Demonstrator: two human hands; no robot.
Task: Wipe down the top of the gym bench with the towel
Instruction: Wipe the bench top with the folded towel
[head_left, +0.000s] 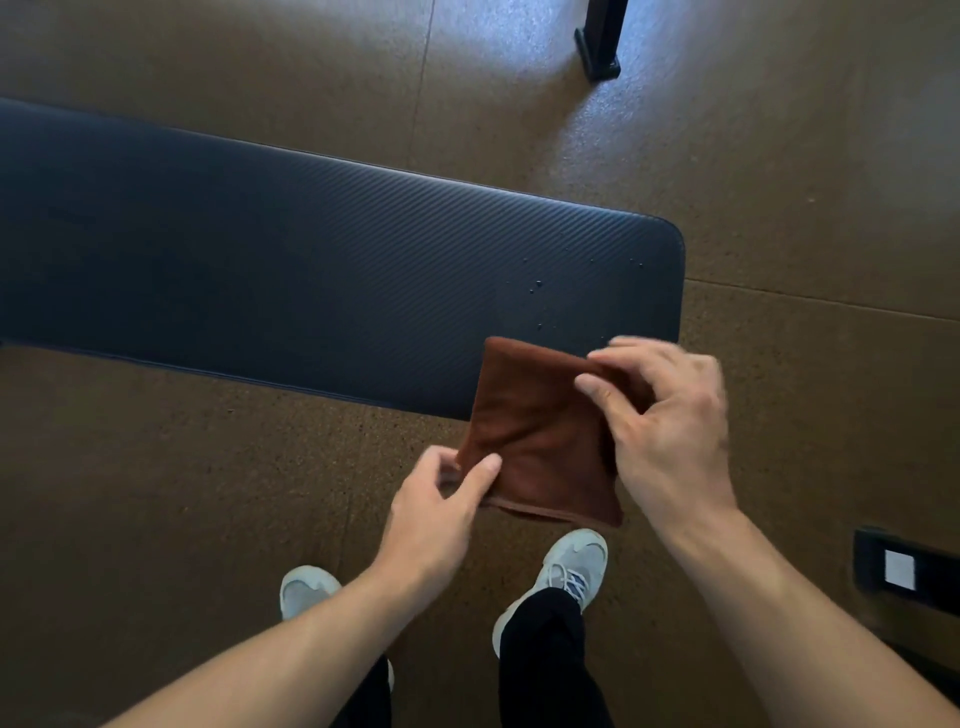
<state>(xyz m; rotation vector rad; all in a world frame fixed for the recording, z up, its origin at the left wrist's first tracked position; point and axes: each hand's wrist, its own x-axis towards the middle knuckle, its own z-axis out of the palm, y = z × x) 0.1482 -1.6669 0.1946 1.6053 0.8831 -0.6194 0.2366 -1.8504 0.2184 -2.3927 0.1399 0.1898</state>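
Brown speckled rubber flooring (208, 519) runs under everything, and right at the bottom stand two pale sneakers (574, 564) below black trousers (545, 654). Just above them, both bare forearms reach forward. Left hand (434, 512) pinches the lower left corner of the rust-brown towel (535, 431), thumb on top, fingers curled under the hem. Right hand (670, 415) grips the towel's upper right edge, fingers bent over the fold, thumb pressed against the cloth. So the towel is folded into a rough square and held up between the two hands, its top part over the near right corner of the bench, its lower part over the floor; whether it touches the pad, I cannot tell. Beyond it, the dark ribbed bench top (311, 260) stretches away to the left, with a few water droplets (537, 285) near its rounded right end. Off to the right sits a black base with a white label (900, 569). Farthest back, a black post foot (600, 47) stands on the sunlit floor.
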